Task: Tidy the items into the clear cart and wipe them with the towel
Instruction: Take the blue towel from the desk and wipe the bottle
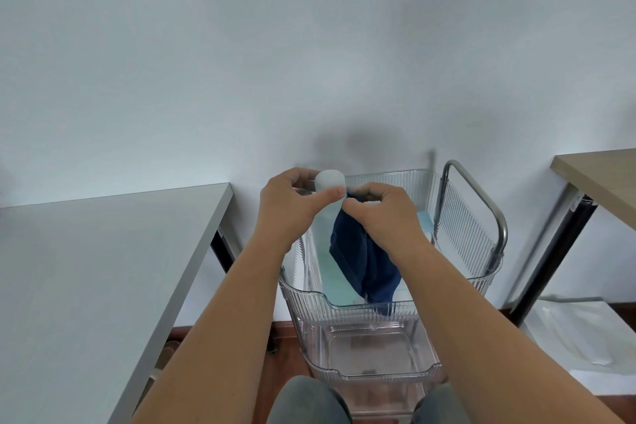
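Plainly the main risk sits in the left hand (289, 206): its fingers (327, 195) are curled round a small pale bottle with a white cap (329, 182), held high above the far left corner of the clear cart (461, 217), and the hold looks light, thumb on one side and fingertips on the other. If the right hand (385, 213) rubs or tugs too hard with the dark blue towel (361, 262), the bottle could twist out and drop into the top basket or over its far rim towards the wall. The right hand's fingers are bunched and pinch the towel's upper end against the bottle just below the cap; most of the cloth hangs loose into the top basket, its lowest corner draped near the near rim. That loose tail could snag on the ribbed rim or drag across the pale blue-green flat item (330, 272) lying on the basket floor and shift it. Whether the cap is screwed tight cannot be told; a loose one might come off under the wiping.

By count: one bottle, one towel, one cart with two clear tiers in view and one metal handle (481, 196) at its right side, and two hands. A grey worktop (103, 251) stands at the cart's left, a wooden worktop (602, 175) at its right. How many flat items lie in the top basket cannot be told.
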The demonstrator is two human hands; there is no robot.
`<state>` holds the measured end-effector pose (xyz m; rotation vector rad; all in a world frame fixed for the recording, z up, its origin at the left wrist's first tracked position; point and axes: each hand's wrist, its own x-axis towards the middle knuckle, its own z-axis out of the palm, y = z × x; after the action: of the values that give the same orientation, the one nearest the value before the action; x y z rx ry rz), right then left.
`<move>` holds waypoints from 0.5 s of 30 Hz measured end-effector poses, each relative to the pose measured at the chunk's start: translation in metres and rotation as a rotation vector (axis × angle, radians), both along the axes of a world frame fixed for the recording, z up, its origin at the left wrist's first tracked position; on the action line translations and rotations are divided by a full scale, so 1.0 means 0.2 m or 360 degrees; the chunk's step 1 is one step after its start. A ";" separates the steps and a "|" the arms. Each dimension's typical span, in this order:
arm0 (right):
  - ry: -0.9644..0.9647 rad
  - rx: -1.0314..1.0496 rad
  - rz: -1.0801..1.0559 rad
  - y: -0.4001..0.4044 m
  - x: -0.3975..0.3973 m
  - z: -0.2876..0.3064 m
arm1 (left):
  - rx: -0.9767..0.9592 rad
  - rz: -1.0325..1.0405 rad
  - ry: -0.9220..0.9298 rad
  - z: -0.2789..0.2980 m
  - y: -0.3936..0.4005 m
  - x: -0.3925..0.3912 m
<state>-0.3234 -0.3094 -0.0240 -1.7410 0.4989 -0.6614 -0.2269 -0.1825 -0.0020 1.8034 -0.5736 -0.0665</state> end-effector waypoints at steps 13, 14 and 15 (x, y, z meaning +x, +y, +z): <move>0.0127 -0.0380 0.0024 0.02 -0.01 0.02 | -0.0034 0.0109 -0.0023 -0.02 -0.03 0.01; 0.0106 -0.0372 -0.0002 0.02 -0.01 0.01 | -0.0043 0.0120 -0.0019 -0.02 -0.03 0.01; 0.0081 -0.0344 -0.0032 0.03 -0.01 -0.01 | -0.0051 0.0131 -0.0019 -0.02 -0.03 0.00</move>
<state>-0.3261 -0.3036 -0.0252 -1.9622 0.4954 -0.7078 -0.2267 -0.1877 -0.0059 1.7955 -0.5059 0.0094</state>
